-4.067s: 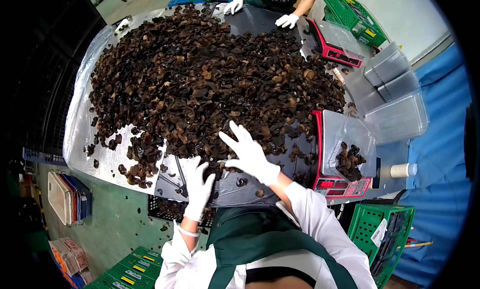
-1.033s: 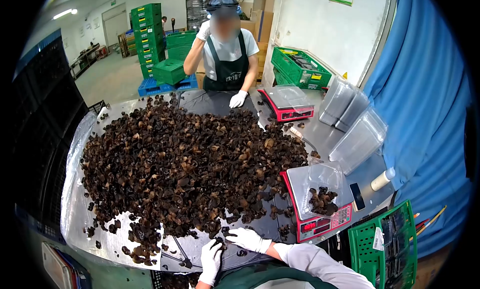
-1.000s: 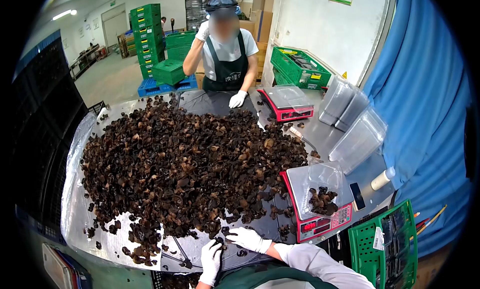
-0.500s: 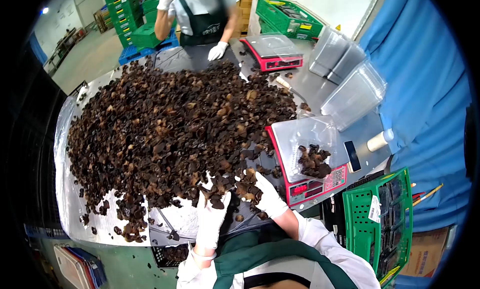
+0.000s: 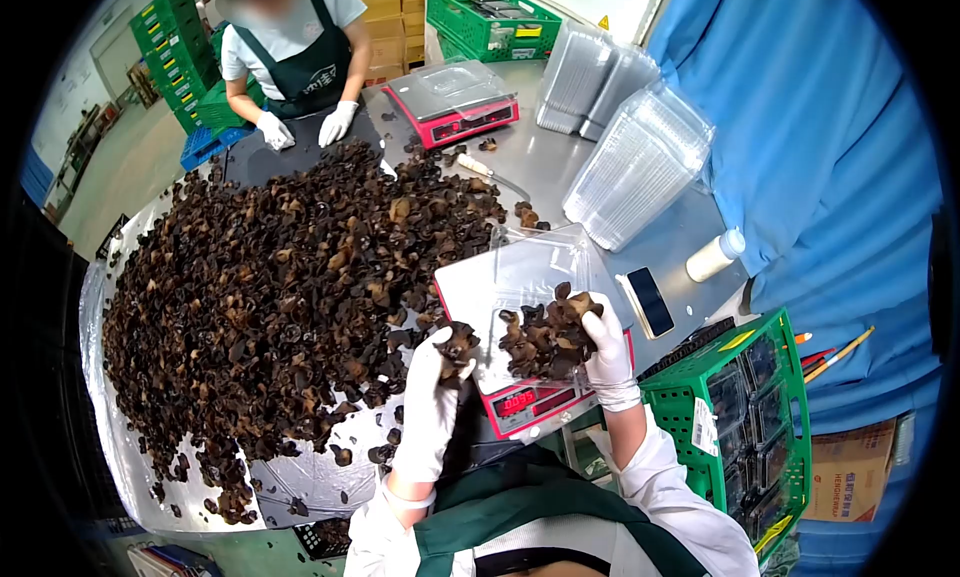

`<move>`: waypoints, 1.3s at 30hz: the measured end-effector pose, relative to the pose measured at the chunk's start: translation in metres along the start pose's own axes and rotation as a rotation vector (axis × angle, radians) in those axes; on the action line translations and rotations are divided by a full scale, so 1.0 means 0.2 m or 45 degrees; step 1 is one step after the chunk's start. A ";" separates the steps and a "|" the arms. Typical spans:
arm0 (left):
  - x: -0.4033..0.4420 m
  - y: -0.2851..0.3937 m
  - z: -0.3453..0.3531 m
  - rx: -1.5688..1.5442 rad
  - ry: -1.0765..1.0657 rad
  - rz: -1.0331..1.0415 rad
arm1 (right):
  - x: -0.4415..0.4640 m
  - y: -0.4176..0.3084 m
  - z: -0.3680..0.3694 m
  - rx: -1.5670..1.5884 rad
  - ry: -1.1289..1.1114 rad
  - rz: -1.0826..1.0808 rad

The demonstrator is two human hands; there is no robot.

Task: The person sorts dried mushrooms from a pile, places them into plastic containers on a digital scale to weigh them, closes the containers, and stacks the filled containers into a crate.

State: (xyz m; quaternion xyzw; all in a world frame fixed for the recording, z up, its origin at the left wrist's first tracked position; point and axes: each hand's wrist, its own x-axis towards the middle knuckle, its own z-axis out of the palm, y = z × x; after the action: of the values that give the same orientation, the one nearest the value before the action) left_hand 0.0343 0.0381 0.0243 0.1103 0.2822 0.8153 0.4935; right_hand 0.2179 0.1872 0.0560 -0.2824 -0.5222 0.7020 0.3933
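My left hand (image 5: 432, 402), in a white glove, is closed around a small bunch of dark fungus (image 5: 457, 345) beside the near red scale's left edge. My right hand (image 5: 608, 352) is over the scale's right side, its fingers and thumb on brown fungus pieces (image 5: 571, 305). Those pieces touch the clump in a clear plastic box (image 5: 560, 261) on the near scale (image 5: 462, 285), so where the held part ends is hard to tell. A large heap of dark fungus (image 5: 270, 287) covers the table to the left.
Across the table (image 5: 520, 172) stands a co-worker (image 5: 300, 67) with both gloved hands at its edge. A second scale (image 5: 455, 102), a knife (image 5: 490, 175), stacked clear boxes (image 5: 640, 162), a phone (image 5: 650, 302) and a white bottle (image 5: 715, 255) lie around. A green crate (image 5: 680, 417) is at the lower right.
Both my hands have moved right from the heap's near edge with fungus, the right one to the box on the scale. The view has shifted right. The co-worker's raised hand has come down.
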 end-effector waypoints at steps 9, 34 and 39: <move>0.17 -0.30 0.16 1.659 -0.090 0.561 | 0.01 0.03 -0.09 -1.141 -0.285 -0.632; -0.64 0.20 -0.53 1.260 0.852 0.286 | 0.28 0.11 0.03 -1.607 -0.152 -0.672; -0.75 0.21 -0.57 1.054 0.757 0.158 | 0.23 -0.04 0.03 -1.111 -0.007 -0.330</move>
State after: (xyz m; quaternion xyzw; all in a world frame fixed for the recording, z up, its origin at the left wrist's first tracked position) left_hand 0.0247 -0.1473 -0.0299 0.0766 0.7025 0.6591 0.2575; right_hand 0.1908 0.2242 0.0661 -0.3521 -0.8014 0.3618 0.3208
